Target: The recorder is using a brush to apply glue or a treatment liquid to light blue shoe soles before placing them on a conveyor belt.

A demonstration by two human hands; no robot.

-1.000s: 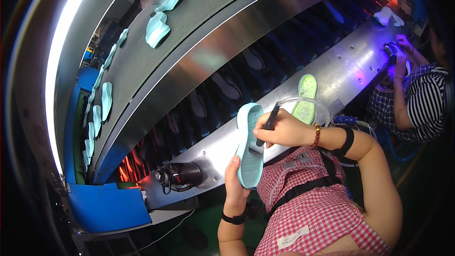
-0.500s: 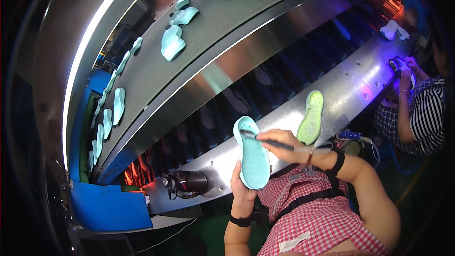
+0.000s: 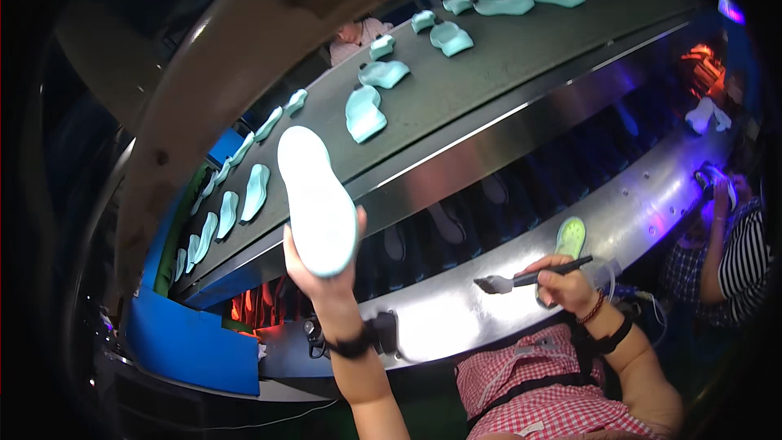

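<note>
My left hand [image 3: 330, 289] grips a pale blue shoe sole [image 3: 316, 200] by its lower end, with fingers and thumb around the sides. The sole is held up over the near edge of the conveyor belt, brightly lit and almost white. A flat brush [image 3: 497, 283] with a black handle and dark bristles is held in my right hand [image 3: 568, 285], above the metal ledge and apart from the sole. Just beyond that hand a yellow-green sole [image 3: 571, 235] lies on the ledge, its lower part hidden by the hand.
Several pale blue soles [image 3: 366, 114] lie on the dark conveyor belt [image 3: 481, 73]. Below it runs a curved metal ledge [image 3: 440, 318], with a dark bottle [image 3: 314, 336] partly behind my left wrist. At right a co-worker in striped sleeves [image 3: 737, 257] handles a shoe. Orange-lit heaters [image 3: 261, 301] glow underneath.
My left hand has lifted the blue sole up and left toward the belt. My right hand has drawn the brush out of the sole and moved right. The view has shifted.
</note>
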